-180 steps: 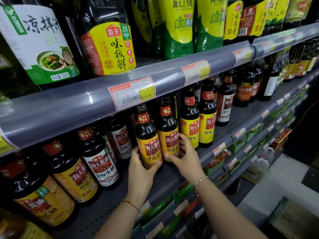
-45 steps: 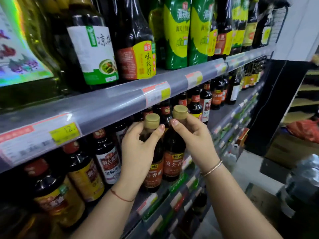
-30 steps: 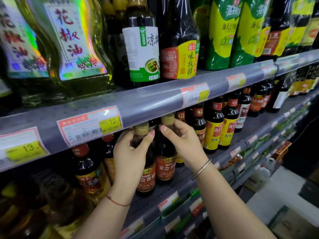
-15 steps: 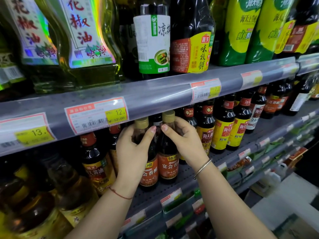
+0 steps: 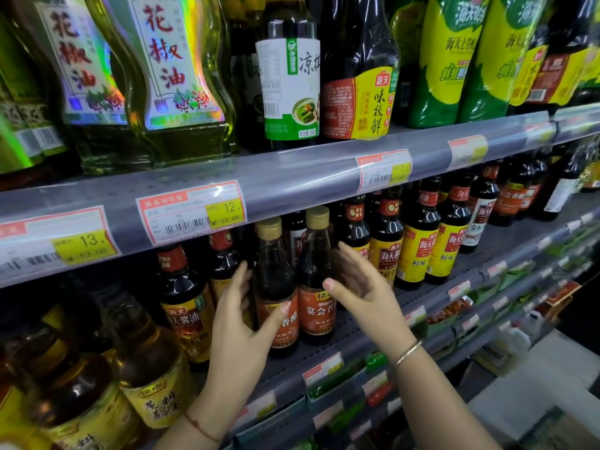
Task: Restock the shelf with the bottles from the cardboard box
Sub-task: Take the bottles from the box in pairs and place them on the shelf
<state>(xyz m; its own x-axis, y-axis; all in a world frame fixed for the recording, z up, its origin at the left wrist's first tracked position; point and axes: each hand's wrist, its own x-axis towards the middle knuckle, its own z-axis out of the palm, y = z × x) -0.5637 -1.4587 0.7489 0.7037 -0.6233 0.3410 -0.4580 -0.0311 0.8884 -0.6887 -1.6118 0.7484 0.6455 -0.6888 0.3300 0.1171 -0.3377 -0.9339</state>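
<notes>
Two dark bottles with beige caps and orange-red labels stand side by side on the grey middle shelf. My left hand is spread around the left bottle, thumb lying on its label, fingers along its left side. The right bottle stands just left of my right hand, which is open with the fingers apart and the thumb tip near the bottle's shoulder. Neither hand grips a bottle.
Red-capped soy sauce bottles crowd the shelf to the right and left of the pair. The upper shelf's price rail hangs just above the beige caps. Lower shelves hold green packets. A box edge shows bottom right.
Both hands have let go of the bottle necks, slid down and opened. The two beige-capped bottles now stand on the shelf by themselves.
</notes>
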